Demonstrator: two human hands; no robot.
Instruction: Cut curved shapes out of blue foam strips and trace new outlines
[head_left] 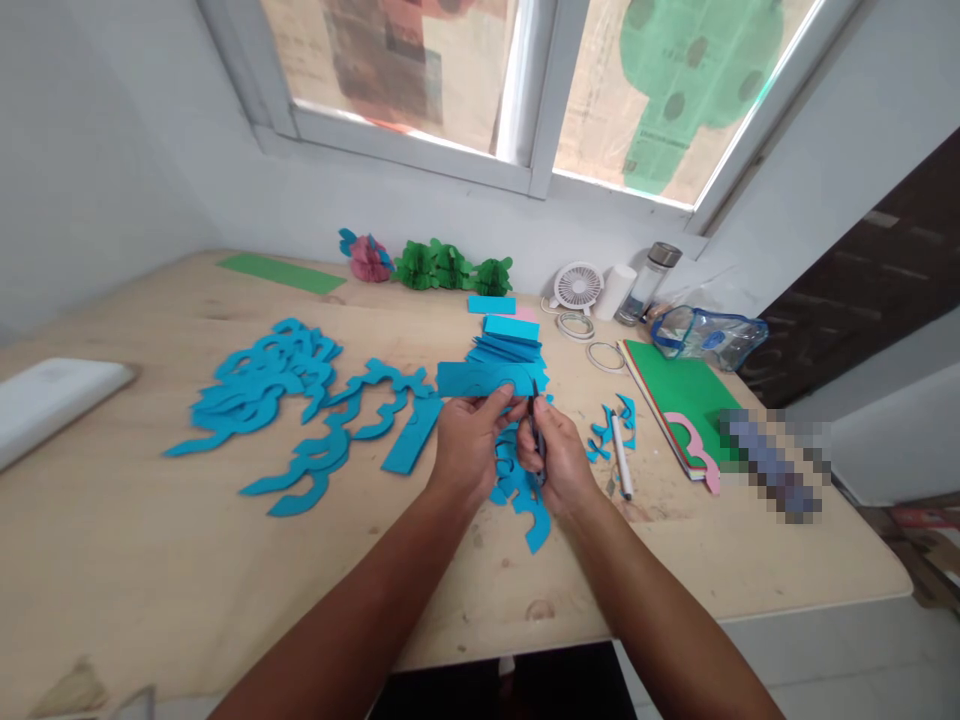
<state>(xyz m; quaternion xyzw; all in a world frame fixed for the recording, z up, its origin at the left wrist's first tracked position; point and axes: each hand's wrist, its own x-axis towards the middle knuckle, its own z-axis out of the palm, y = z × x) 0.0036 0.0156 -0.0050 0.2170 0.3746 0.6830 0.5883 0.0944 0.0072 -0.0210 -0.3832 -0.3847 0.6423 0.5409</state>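
My left hand (469,445) pinches a folded strip of blue paper (459,378), with curved lines faintly visible on it. At the strip's right end, my right hand (559,455) is closed around dark scissors (538,450), their blades pointing away from me against the paper. Blue paper offcuts (534,525) lie beneath my hands. Just beyond the strip sits a stack of folded blue paper (506,345). To the left are a heap of wavy cut blue pieces (262,375), more wavy strips (315,465) and a plain folded blue piece (411,440).
Right of my hands lie a white marker (622,455), blue scraps (600,435) and a green sheet (675,370) bearing a pink wavy cutout (694,440). Tape rolls (575,326), a small fan (577,288), a bottle (651,283) and green paper decorations (450,266) stand by the wall.
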